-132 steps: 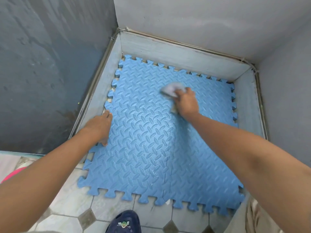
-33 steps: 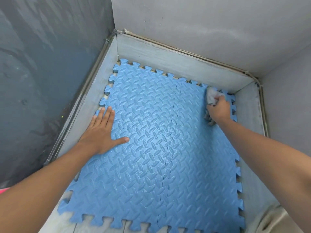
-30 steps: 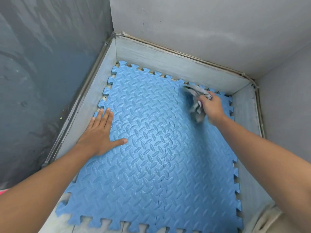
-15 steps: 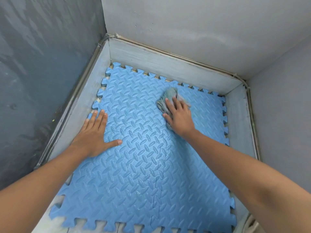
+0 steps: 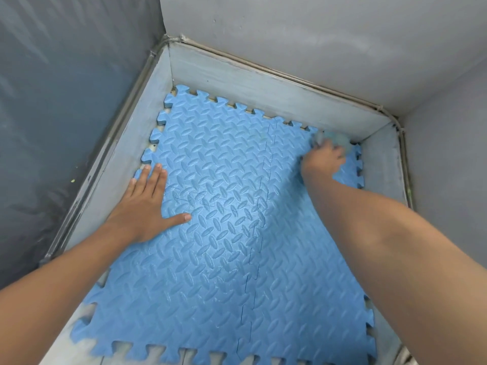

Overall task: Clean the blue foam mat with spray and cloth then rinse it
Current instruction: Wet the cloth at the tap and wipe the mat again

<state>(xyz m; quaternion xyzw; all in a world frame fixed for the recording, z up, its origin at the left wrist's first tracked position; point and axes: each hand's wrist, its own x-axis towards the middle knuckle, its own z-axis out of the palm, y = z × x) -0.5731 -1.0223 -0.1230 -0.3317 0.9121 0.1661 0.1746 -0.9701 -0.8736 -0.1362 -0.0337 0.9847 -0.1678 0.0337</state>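
Presently, the left hand (image 5: 143,206) lies flat, fingers spread, on the blue interlocking foam mat (image 5: 224,246); the right hand (image 5: 322,160) clutches a blurred pale cloth (image 5: 333,138) at its far corner.

Grey walls (image 5: 303,35), pale raised ledge (image 5: 263,85) along their base, corner pipe (image 5: 155,52)

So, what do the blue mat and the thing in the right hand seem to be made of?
The blue mat looks like soft foam with a matte finish: embossed oval tread pattern and interlocking puzzle-tooth edges. The thing under the right hand looks like a cloth, pale and crumpled, but it is motion-blurred, so the fabric is unclear.
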